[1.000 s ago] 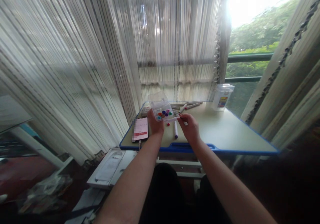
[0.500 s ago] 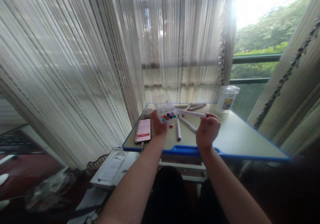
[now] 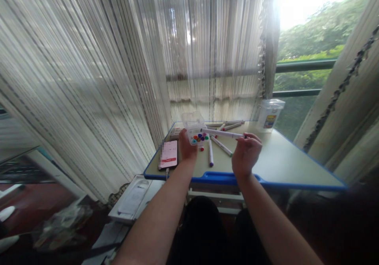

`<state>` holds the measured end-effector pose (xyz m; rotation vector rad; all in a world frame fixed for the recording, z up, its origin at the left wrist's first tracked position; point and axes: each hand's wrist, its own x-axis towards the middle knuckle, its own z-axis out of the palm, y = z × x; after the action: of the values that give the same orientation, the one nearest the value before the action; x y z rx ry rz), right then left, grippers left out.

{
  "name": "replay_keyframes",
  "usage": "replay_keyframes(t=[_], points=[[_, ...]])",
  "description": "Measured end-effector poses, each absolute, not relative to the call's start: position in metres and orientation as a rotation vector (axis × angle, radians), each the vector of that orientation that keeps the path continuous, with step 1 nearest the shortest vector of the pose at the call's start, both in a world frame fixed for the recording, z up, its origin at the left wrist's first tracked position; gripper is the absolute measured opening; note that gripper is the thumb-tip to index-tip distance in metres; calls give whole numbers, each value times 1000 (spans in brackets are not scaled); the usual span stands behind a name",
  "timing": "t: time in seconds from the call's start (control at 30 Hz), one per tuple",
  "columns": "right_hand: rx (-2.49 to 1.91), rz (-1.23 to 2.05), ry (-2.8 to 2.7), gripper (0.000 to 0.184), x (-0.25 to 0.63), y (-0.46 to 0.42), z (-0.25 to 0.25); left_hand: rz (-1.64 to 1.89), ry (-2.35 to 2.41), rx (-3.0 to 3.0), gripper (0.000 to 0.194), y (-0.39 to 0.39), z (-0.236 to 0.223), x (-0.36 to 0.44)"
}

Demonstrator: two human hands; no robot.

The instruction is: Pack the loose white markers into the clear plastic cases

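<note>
My left hand [image 3: 187, 146] is wrapped round a clear plastic box [image 3: 191, 132] and tilts it toward me. Its lid [image 3: 193, 118] stands up at the back. Inside, the coloured round ends [image 3: 200, 137] of several markers face me. My right hand [image 3: 246, 154] grips a white marker [image 3: 222, 133] near its right end. The marker lies almost level, and its dark left tip overlaps the box in view; I cannot tell whether they touch. Below the box, a red-ended marker [image 3: 201, 149], a purple-ended marker [image 3: 211, 154] and a green-ended marker [image 3: 222, 146] lie on the table.
The pale table [image 3: 284, 162] has a blue edge. More markers [image 3: 233, 125] lie at its back. A phone [image 3: 168, 154] with a cable is at the left. A clear lidded container [image 3: 270, 116] stands at the back right. An open white box [image 3: 133, 198] sits below left.
The white marker's left end has shifted slightly left, and its dark tip now shows against the clear box. Both hands keep their hold. The camera view has moved a little.
</note>
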<state>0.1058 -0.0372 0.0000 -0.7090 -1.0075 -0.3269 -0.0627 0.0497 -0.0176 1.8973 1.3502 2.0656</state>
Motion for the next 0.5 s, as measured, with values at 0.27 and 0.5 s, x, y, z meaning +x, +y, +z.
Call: replay_keyframes(t=[0.27,0.5], points=[[-698,-332,-1148,15,104,-35,-8,2043,1407,1917,38,43,-15,-60],[-679,-259,-1308,19,99,-38,-9,2007,1380,2037,38,42,-13,-57]])
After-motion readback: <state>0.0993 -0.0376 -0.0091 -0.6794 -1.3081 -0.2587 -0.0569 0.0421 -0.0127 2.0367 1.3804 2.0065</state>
